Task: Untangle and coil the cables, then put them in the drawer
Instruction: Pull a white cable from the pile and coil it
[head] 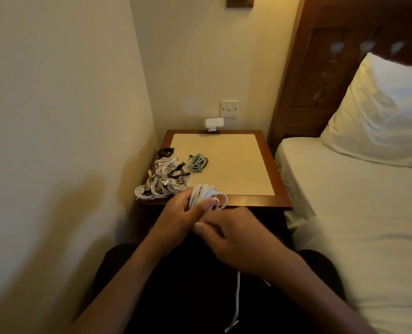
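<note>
Currently my left hand [180, 213] grips the coil [206, 192]; right hand [233, 239] pinches its tail [237, 295]. Risk: loops springing loose if grip slackens.

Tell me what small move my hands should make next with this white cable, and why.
Probably wind one more loop: the left hand grips the coiled white cable, the right hand pinches it, and its loose tail hangs below, uncoiled.

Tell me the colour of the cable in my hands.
The cable is white; the head view shows it best.
</note>
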### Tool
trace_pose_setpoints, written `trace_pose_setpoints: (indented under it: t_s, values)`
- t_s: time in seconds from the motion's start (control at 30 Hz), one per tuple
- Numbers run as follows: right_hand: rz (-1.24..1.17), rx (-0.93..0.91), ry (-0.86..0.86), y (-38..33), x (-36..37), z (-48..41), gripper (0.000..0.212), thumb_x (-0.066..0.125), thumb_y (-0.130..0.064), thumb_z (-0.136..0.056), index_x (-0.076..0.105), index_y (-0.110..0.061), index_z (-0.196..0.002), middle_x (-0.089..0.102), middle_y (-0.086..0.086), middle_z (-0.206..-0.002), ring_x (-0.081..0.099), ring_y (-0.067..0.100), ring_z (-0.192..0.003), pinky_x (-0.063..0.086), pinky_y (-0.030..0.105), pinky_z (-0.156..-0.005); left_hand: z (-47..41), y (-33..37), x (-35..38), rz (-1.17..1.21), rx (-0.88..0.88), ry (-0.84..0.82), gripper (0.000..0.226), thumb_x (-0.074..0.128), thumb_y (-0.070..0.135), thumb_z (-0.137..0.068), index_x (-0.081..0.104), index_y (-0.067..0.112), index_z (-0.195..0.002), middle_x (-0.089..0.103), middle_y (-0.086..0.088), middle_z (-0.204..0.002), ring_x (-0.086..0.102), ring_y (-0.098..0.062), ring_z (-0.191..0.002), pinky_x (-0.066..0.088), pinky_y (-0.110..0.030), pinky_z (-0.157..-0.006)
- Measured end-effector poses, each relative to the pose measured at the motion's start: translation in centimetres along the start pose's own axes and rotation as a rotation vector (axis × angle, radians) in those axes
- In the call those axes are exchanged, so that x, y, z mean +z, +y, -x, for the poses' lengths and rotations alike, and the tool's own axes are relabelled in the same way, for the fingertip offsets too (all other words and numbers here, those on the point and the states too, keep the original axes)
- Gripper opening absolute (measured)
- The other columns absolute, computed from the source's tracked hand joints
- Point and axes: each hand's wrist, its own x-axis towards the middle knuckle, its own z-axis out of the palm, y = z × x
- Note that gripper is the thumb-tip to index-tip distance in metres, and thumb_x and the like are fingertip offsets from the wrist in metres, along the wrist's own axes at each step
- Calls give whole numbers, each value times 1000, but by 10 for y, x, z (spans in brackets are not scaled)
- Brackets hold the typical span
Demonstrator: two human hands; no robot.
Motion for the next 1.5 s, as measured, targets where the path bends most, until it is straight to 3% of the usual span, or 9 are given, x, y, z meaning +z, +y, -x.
trace_pose_setpoints:
  t_s: [0.1,0.27,0.4,0.53,0.77,0.97,1.17,1.4,1.5]
  values:
    - [-70,54,2,14,-25,-6,14,68,-37,-97,76,-25,-96,64,-14,-71,56,-2,-62,38,14,-56,14,-9,-1,184,-86,-176,60,47,59,-99,67,3,-107,69,-27,-97,66,-38,-87,52,-54,-82]
    - [-334,66,123,46,-38,-7,7,77,-31,-89,78,-27,-95,76,-14,-89,71,7,-84,60,29,-72,27,1,-7,-35,-41,-378,24,70,36,-95,66,23,-115,71,-12,-94,67,-25,-78,56,-36,-73]
    - [-500,97,259,74,-23,0,8,71,-24,-95,78,-28,-94,77,-15,-92,71,2,-88,56,19,-75,33,12,-13,27,-10,-420,30,73,28,-92,66,15,-118,67,-14,-90,60,-27,-72,51,-34,-68]
    - [-614,169,347,86,19,8,28,59,-20,-103,77,-34,-87,69,-20,-72,60,-6,-63,41,9,-60,21,22,-21,323,58,-268,40,72,27,-84,67,3,-115,52,-42,-92,51,-38,-81,44,-43,-78]
    - [-442,242,130,60,75,17,22,46,-39,-108,69,-38,-108,68,-1,-79,57,9,-61,48,31,-61,-19,26,-11,694,58,47,22,57,20,-101,59,6,-84,58,-5,-69,57,-15,-65,47,-31,-74]
    - [-173,67,3,22,58,8,17,48,-38,-107,63,-30,-107,66,-6,-85,62,8,-72,54,31,-67,-29,9,4,13,139,154,19,70,23,-96,65,13,-111,71,-14,-86,67,-18,-75,57,-28,-70]
    - [-80,61,99,36,-7,-18,16,61,-37,-101,72,-26,-98,69,-10,-81,60,2,-66,41,15,-61,-10,-11,-11,89,-91,-233,72,51,68,-96,65,-2,-102,68,-24,-91,63,-40,-82,50,-52,-83]
    - [-185,80,112,78,-51,-23,20,59,-47,-97,74,-34,-96,72,-6,-85,65,14,-80,56,41,-75,7,23,-48,-124,-36,-191,27,87,36,-78,76,21,-97,75,-12,-90,66,-43,-78,55,-50,-73]
    - [-265,94,220,107,-65,-18,42,51,-60,-94,75,-26,-85,69,-3,-74,63,17,-71,50,42,-70,4,42,-80,112,6,-112,12,77,14,-83,73,3,-86,63,-6,-61,55,-16,-48,48,-19,-50]
